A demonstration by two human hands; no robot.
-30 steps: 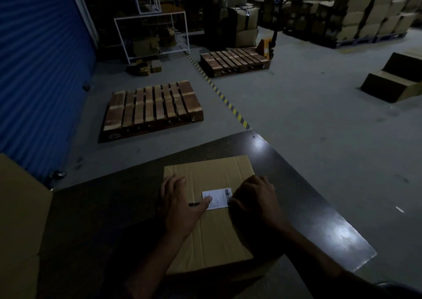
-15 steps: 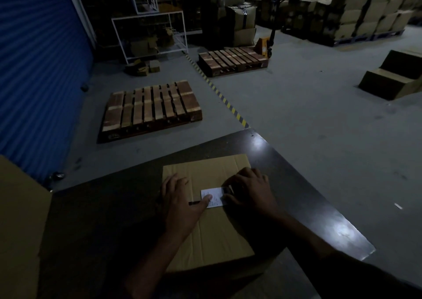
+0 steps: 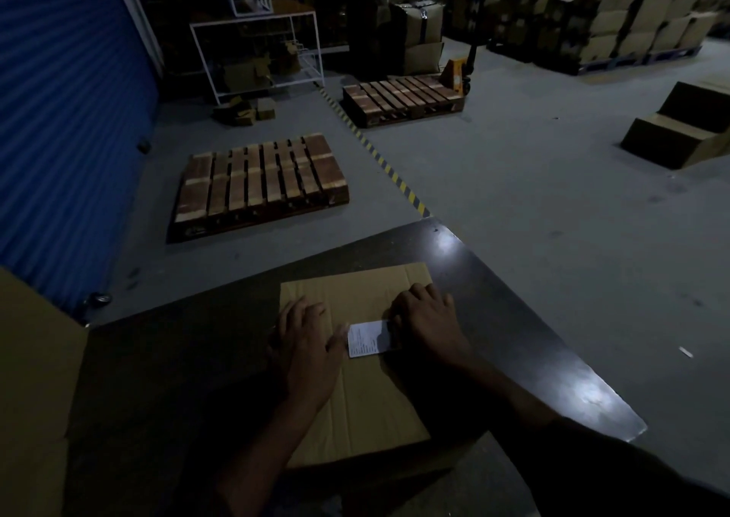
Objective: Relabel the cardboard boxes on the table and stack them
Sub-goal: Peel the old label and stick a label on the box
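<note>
A flat brown cardboard box (image 3: 355, 398) lies on the dark table (image 3: 513, 338) in front of me. A small white printed label (image 3: 365, 338) sits on its top, near the middle. My left hand (image 3: 306, 342) rests palm down on the box just left of the label, fingers spread, thumb tip at the label's left edge. My right hand (image 3: 428, 327) lies over the label's right end with its fingers curled and hides that end. Whether those fingers pinch the label is hidden.
A large cardboard box (image 3: 35, 378) stands at the table's left end. On the floor beyond lie two wooden pallets (image 3: 260, 184) (image 3: 399, 97), a pallet jack (image 3: 458, 70) and low boxes (image 3: 679, 129) at right. A blue shutter (image 3: 59, 121) runs along the left.
My right hand has slid left and up over the label's right end, covering the barcode. My left hand has stayed put on the box.
</note>
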